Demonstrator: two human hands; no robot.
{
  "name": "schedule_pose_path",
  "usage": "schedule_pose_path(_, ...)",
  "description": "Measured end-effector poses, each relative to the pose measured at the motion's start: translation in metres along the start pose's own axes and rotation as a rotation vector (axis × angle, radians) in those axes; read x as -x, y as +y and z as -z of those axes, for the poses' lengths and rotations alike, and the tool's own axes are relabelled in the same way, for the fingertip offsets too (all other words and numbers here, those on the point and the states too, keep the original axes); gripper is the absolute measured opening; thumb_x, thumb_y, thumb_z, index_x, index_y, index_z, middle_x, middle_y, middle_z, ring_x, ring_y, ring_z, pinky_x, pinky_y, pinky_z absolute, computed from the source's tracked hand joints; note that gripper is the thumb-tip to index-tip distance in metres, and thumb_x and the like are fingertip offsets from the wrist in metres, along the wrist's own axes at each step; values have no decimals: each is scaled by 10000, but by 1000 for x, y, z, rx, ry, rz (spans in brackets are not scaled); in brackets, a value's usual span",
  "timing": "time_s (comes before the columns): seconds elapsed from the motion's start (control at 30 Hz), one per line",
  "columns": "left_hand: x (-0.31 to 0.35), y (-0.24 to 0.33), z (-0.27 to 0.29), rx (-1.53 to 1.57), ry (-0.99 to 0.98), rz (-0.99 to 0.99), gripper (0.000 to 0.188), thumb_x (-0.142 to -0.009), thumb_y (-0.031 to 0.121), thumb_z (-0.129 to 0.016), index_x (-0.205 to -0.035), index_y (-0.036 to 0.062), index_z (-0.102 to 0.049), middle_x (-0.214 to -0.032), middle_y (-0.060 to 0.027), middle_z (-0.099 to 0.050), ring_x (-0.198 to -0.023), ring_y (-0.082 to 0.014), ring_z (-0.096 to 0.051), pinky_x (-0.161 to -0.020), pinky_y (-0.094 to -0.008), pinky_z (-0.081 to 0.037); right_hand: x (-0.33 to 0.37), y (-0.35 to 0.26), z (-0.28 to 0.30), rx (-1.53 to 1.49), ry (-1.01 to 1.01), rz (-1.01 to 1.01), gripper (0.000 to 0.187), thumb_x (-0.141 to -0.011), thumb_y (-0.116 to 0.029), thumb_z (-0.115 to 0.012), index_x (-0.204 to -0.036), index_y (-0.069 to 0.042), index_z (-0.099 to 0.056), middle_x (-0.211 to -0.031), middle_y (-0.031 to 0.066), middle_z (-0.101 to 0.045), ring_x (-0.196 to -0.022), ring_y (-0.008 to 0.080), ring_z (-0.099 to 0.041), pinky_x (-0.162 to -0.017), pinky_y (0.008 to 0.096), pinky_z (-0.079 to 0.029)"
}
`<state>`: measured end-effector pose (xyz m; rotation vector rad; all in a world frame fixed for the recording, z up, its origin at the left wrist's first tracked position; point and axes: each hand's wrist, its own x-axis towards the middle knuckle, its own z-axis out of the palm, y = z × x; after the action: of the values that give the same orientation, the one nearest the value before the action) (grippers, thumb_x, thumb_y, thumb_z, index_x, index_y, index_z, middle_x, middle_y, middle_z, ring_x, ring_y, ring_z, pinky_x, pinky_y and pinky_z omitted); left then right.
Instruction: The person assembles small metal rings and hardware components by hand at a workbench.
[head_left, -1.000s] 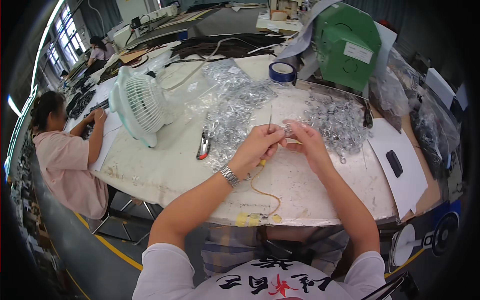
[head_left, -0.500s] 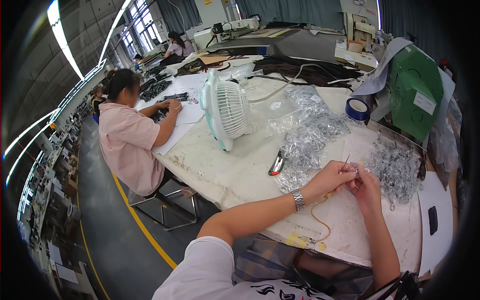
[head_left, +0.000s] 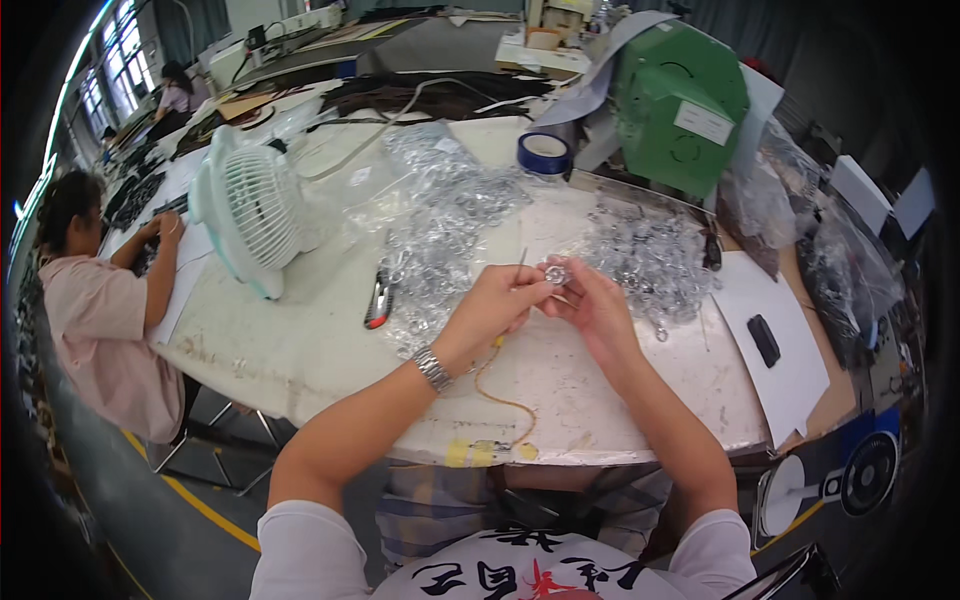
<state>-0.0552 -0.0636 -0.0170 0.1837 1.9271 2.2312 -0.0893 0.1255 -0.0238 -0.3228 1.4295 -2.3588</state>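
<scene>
Over the worktable my left hand [head_left: 497, 308] and my right hand [head_left: 592, 305] meet, fingers pinched close together. A small shiny metal piece, partly ringlike [head_left: 555, 273], shows at the fingertips of my right hand. My left hand grips a thin dark rod [head_left: 522, 260] that points up past the fingers. Below that hand, a small yellow piece [head_left: 499, 341] joins an orange cord [head_left: 490, 392], which curves down to the table's front edge. Beyond my right hand spreads a loose pile of silvery metal hooks [head_left: 645, 250]. The exact kind of the piece held is hard to make out.
Clear plastic bags of metal parts [head_left: 430, 240], a red-and-black utility knife [head_left: 378, 300] and a fan [head_left: 250, 210] are left of my hands. Blue tape [head_left: 544, 153] and a green machine cover [head_left: 680, 105] stand behind. A co-worker [head_left: 115, 290] sits at left.
The view has swung to the right, so the table, fan and co-worker appear farther left. My hands stay together at the small metal piece, with little visible change in grip.
</scene>
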Motion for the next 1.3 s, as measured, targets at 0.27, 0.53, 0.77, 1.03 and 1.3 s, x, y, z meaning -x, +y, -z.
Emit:
schedule_pose_path(0.27,0,10,-13,51,150,-98,188,-1015,178,-624,-1039,7,-698,-856,-57,-743,-453,-3,-391,-407,-191,-278,5,-12,13,-50,125,17,353,-1055,-329,-592,-1184,-15,-689,-1198,118,-731,-1093,179,-697,-937,319,-552)
schedule_pose_path(0.53,-1,19,-14,-42,207,-55,206,-1002,224,-682,-1050,41,-764,-590,93,-472,-453,7,-337,-426,-189,-222,7,-12,16,7,143,13,403,-1045,-383,-606,-1179,-15,-701,-1186,110,-742,-1096,182,-703,-943,308,-545)
schedule_pose_path(0.77,2,18,-20,-35,253,-109,185,-986,162,-678,-1055,5,-747,-763,-12,-707,-469,5,-405,-410,-189,-266,6,-2,16,35,152,7,405,-1045,-398,-607,-1171,-29,-711,-1138,93,-752,-1064,174,-712,-918,299,-557)
schedule_pose_path(1.03,5,18,-15,-112,235,-128,181,-979,129,-667,-1065,-19,-728,-837,-57,-765,-481,13,-406,-424,-183,-287,2,-2,12,4,132,17,387,-1045,-367,-610,-1180,-17,-706,-1142,94,-744,-1014,159,-714,-924,303,-567)
schedule_pose_path(1.3,-9,-7,-25,-148,239,-297,215,-950,151,-683,-1119,21,-707,-837,-34,-766,-564,-19,-484,-509,-216,-381,13,-6,21,119,160,-2,342,-1038,-298,-610,-1216,-15,-685,-1126,78,-746,-1019,152,-728,-876,279,-580)
